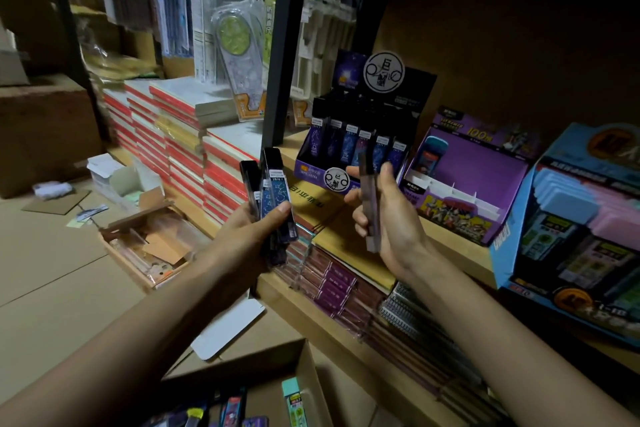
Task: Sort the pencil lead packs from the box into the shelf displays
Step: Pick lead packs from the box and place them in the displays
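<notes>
At frame centre, the left hand (pixel 258 229) grips a fan of lead packs (pixel 273 191) upright, thumb across them. Just right, the right hand (pixel 381 215) pinches one pack (pixel 369 201) before the purple display (pixel 349 146) on the shelf (pixel 450 239). Bottom centre, the box (pixel 304 378) holds more packs.

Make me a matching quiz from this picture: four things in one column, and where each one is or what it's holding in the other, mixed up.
Things:
1. left hand
2. right hand
3. box
4. blue display

Place or state:
A. grips one pack
B. far right of the view
C. grips several packs
D. bottom of the view, loose packs inside

Pairs: 1-C, 2-A, 3-D, 4-B.
</notes>
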`<state>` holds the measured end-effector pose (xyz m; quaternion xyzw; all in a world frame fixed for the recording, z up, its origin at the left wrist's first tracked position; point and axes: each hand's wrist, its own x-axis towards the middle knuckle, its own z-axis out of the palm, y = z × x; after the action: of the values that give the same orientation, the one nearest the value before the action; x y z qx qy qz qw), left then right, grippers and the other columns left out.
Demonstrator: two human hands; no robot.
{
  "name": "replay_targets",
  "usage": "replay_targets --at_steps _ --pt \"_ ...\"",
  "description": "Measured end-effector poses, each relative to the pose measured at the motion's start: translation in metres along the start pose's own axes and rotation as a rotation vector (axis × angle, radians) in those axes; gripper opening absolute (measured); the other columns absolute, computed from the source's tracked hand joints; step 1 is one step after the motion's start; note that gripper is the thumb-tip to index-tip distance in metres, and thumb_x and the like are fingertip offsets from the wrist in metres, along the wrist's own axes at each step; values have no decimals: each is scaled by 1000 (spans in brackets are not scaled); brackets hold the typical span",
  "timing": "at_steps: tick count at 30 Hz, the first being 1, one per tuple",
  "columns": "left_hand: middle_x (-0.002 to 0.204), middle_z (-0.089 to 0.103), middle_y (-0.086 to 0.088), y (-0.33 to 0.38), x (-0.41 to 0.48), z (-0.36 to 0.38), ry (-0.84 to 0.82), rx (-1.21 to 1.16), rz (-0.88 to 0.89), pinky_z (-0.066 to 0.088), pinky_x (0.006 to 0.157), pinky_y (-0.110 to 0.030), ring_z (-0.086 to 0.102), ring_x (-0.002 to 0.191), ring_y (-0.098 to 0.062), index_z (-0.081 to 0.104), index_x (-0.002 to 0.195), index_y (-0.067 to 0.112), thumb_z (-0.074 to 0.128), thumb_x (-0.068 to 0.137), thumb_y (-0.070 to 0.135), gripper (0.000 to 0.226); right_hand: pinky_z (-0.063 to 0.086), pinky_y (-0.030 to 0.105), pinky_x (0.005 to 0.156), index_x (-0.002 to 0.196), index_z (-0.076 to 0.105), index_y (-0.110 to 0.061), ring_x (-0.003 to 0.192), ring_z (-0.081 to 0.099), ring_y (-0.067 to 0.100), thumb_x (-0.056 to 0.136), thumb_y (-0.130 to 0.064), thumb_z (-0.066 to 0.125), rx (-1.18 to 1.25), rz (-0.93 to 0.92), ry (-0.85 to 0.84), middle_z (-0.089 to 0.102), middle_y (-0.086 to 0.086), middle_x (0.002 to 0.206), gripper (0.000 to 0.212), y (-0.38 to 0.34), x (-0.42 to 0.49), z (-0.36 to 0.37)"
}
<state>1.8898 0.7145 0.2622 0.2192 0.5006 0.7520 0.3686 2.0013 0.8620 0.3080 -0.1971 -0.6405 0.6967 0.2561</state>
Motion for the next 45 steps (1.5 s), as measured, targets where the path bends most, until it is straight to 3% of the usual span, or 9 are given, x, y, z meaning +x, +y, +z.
replay_targets --at_steps 6,9,16,20,23,31,36,40,45 --pt "97 61 -16 5 -1 -4 1 11 11 45 50 -24 62 70 -15 48 125 8 61 80 32 53 49 20 68 101 57 -16 72 64 5 97 -11 45 157 1 13 68 -6 78 13 -11 7 13" --pt "101 66 -15 10 -1 -9 8 16 12 47 64 -32 64 85 -23 49 125 10 63 77 36 57 51 28 82 102 59 -16 90 64 12 89 -11 60 -91 -97 89 68 1 96 14 -25 23 13" --pt "80 67 -3 15 4 -17 11 -63 32 47 45 -19 65 58 -8 46 127 9 63 78 28 56 55 39 82 93 64 -15 88 63 16 82 -14 70 -533 -418 328 65 -3 88 12 -60 92 13" --pt "103 67 -14 15 9 -21 24 -45 14 53 57 -25 70 80 -19 49 124 12 65 75 32 55 47 8 72 99 69 -12 83 59 9 81 -14 71 -752 -516 318 65 -3 89 18 -47 112 14" --pt "93 66 -15 13 9 -18 55 -32 -2 48 60 -32 63 76 -26 53 114 13 65 72 34 49 38 -4 65 103 70 -11 80 57 4 80 -15 73 -805 -528 325 62 -9 87 24 -39 117 12" --pt "94 60 -19 11 8 -3 30 -88 7 47 75 -45 58 86 -32 51 115 7 61 71 27 49 56 39 81 99 72 -5 85 68 20 80 -17 73 -779 -317 304 71 9 89 22 -34 131 8" --pt "100 64 -16 11 11 1 36 -88 -7 53 75 -40 65 86 -26 52 117 11 61 71 25 50 58 40 72 81 70 0 74 69 24 80 -22 73 -927 -239 302 70 14 80 22 -38 139 12" --pt "103 57 -24 11 8 0 52 -85 -4 38 78 -48 55 91 -35 48 121 6 63 71 28 56 57 35 60 66 65 -4 58 67 21 85 -33 67 -1171 -154 243 69 11 65 34 -43 129 17" --pt "102 62 -20 12 8 -7 16 -92 -22 52 53 -26 68 77 -22 51 120 9 64 72 28 54 40 26 68 99 65 -6 88 61 26 92 -24 54 -1308 -842 360 65 10 94 22 -47 109 20"
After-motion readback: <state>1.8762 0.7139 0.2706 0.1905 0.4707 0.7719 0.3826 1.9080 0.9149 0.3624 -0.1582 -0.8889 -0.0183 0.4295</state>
